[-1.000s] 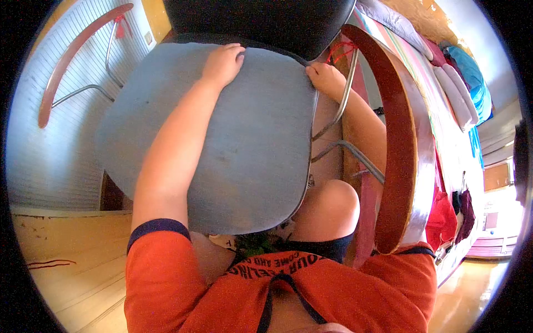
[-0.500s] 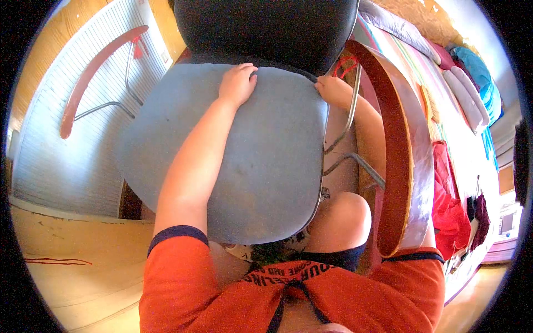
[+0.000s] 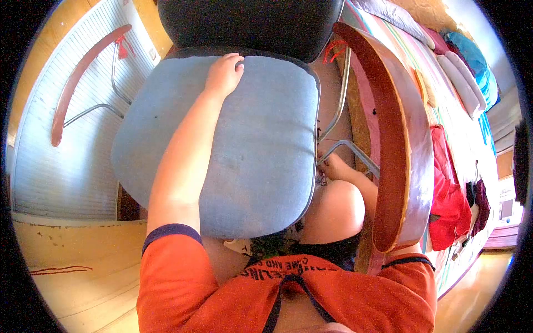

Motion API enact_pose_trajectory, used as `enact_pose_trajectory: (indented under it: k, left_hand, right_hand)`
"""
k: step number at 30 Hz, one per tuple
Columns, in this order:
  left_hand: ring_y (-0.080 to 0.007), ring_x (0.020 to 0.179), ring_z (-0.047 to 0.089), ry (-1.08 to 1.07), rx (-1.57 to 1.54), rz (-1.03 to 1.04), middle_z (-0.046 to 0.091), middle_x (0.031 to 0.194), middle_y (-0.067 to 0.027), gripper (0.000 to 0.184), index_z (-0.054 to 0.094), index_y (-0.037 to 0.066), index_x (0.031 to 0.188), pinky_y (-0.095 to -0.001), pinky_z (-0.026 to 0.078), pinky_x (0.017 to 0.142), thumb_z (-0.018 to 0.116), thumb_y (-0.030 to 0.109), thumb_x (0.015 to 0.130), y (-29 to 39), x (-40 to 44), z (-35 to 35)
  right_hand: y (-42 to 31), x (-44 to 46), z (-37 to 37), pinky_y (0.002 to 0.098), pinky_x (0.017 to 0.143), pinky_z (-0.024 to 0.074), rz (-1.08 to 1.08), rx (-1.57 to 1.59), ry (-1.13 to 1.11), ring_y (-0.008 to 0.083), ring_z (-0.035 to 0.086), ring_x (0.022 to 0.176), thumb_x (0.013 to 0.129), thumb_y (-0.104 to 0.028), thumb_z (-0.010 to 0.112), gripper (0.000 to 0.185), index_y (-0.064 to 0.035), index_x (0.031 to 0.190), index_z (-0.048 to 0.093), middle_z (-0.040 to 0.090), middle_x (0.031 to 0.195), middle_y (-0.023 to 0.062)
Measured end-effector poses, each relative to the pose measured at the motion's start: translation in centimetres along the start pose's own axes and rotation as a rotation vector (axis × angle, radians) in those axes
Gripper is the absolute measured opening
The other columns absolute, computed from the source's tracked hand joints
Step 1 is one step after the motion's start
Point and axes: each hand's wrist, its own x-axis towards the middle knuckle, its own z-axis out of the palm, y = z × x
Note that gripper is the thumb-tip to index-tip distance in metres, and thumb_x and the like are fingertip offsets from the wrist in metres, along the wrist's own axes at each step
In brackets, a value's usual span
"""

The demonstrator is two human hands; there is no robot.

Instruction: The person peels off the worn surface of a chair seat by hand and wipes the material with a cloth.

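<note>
A chair with a blue-grey fabric seat point(image 3: 261, 150) and a black backrest point(image 3: 250, 25) stands right in front of me. My left hand point(image 3: 225, 76) rests at the seat's back edge, its fingers curled together; a small dark spot shows between thumb and forefinger, too small to name. Low on the right side, my right hand point(image 3: 335, 166) is beside the seat's edge, close to the bent metal tube point(image 3: 355, 149) of the armrest. Its fingers look curled, and the seat edge and tube partly hide what they touch.
A curved brown armrest point(image 3: 408, 150) arches over my right forearm; another armrest point(image 3: 75, 83) is on the left. Red string point(image 3: 336, 51) hangs near the right one. A bed with a striped sheet point(image 3: 383, 36) and red cloth point(image 3: 448, 205) lies to the right. A ribbed white panel point(image 3: 91, 166) stands left.
My right hand has left the seat's back right corner and come down toward me, along the right side near the tube. My left hand stays at the back edge. The view has shifted slightly.
</note>
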Motion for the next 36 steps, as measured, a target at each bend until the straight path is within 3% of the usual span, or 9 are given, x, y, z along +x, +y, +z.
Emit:
enact_pose_trajectory:
  k: [3, 7, 11, 18, 21, 25, 27, 33, 36]
  left_hand:
    - [-0.0299, 0.105, 0.057, 0.009, 0.037, -0.07, 0.062, 0.11, -0.0116, 0.026, 0.064, 0.007, 0.105, -0.0404, 0.047, 0.088, 0.061, 0.02, 0.083, 0.7, 0.2, -0.7]
    - [-0.0292, 0.099, 0.058, 0.009, 0.14, 0.035, 0.063, 0.102, -0.0106, 0.024, 0.066, 0.01, 0.1, -0.0402, 0.048, 0.083, 0.064, 0.024, 0.08, 0.6, 1.8, -1.1]
    - [-0.0283, 0.091, 0.058, -0.088, 0.151, -0.001, 0.063, 0.093, -0.0088, 0.015, 0.068, 0.011, 0.086, -0.0397, 0.049, 0.077, 0.068, 0.023, 0.077, 0.0, 3.7, -0.9]
    - [-0.0287, 0.088, 0.059, -0.042, 0.145, 0.006, 0.063, 0.085, -0.0091, 0.005, 0.067, 0.009, 0.077, -0.0412, 0.049, 0.075, 0.065, 0.013, 0.075, -0.8, 4.5, 0.3]
    - [-0.0313, 0.086, 0.062, -0.059, 0.097, -0.072, 0.065, 0.085, -0.0114, 0.009, 0.068, 0.009, 0.078, -0.0429, 0.05, 0.074, 0.06, 0.013, 0.076, -0.7, 4.8, 0.4]
    - [-0.0363, 0.083, 0.064, -0.051, 0.178, -0.521, 0.067, 0.087, -0.0175, 0.025, 0.071, 0.011, 0.087, -0.0455, 0.05, 0.074, 0.057, 0.029, 0.076, -0.6, 4.5, -0.9]
    - [-0.0365, 0.088, 0.064, -0.099, 0.244, -0.589, 0.067, 0.09, -0.0199, 0.027, 0.068, 0.002, 0.086, -0.0453, 0.051, 0.077, 0.054, 0.024, 0.078, -1.0, 4.4, -2.8]
    - [-0.0358, 0.086, 0.063, 0.246, 0.481, -0.515, 0.065, 0.089, -0.0212, 0.02, 0.064, 0.003, 0.087, -0.0444, 0.05, 0.076, 0.051, 0.018, 0.083, -17.6, 2.9, -9.8]
    - [-0.0382, 0.086, 0.063, 0.244, 0.309, -0.58, 0.066, 0.087, -0.0207, 0.018, 0.067, 0.003, 0.086, -0.045, 0.05, 0.077, 0.053, 0.012, 0.08, -17.8, 1.8, -14.7]
  right_hand:
    - [0.0, -0.6, -1.3, 0.0381, 0.069, 0.0455, 0.277, 0.143, -0.31, 0.0276, 0.057, 0.079, 0.082, -0.001, 0.054, 0.014, -0.0004, 0.095, 0.057, 0.059, 0.086, 0.0184]
    - [0.0, 5.1, -5.7, 0.0297, 0.073, 0.0466, -0.058, -0.224, 0.218, 0.0198, 0.059, 0.081, 0.082, 0.0, 0.053, 0.015, -0.0013, 0.096, 0.06, 0.062, 0.086, 0.0117]
    - [-7.7, 14.3, -7.9, 0.0291, 0.072, 0.047, -0.287, -0.058, 0.446, 0.018, 0.059, 0.079, 0.083, -0.005, 0.055, 0.014, -0.0015, 0.095, 0.06, 0.063, 0.085, 0.0095]
    - [-10.5, 24.5, -4.3, 0.0373, 0.081, 0.0476, -0.134, -0.112, 0.315, 0.0305, 0.061, 0.093, 0.082, -0.013, 0.053, 0.022, -0.0048, 0.101, 0.059, 0.063, 0.102, 0.0152]
    - [-10.1, 24.2, -3.4, 0.0395, 0.083, 0.0474, -0.117, -0.24, 0.362, 0.0314, 0.059, 0.096, 0.083, -0.014, 0.052, 0.025, -0.0067, 0.105, 0.058, 0.062, 0.1, 0.0146]
    - [-10.2, 23.7, -2.7, 0.0412, 0.085, 0.047, -0.209, -0.348, 0.362, 0.0317, 0.058, 0.098, 0.084, -0.014, 0.051, 0.028, -0.0107, 0.11, 0.058, 0.058, 0.102, 0.0146]
    - [-10.3, 23.8, -2.9, 0.0416, 0.085, 0.0471, -0.259, -0.421, 0.372, 0.0319, 0.057, 0.099, 0.084, -0.014, 0.05, 0.029, -0.0122, 0.112, 0.058, 0.057, 0.104, 0.0141]
    - [-10.2, 23.4, -2.2, 0.0396, 0.087, 0.047, -0.302, -0.595, 0.38, 0.0316, 0.057, 0.1, 0.083, -0.011, 0.049, 0.033, -0.0144, 0.114, 0.06, 0.056, 0.103, 0.0126]
    - [-10.5, 23.0, -2.4, 0.0401, 0.086, 0.0471, -0.314, -0.615, 0.377, 0.0312, 0.057, 0.098, 0.082, -0.01, 0.048, 0.032, -0.0126, 0.112, 0.061, 0.055, 0.1, 0.0132]
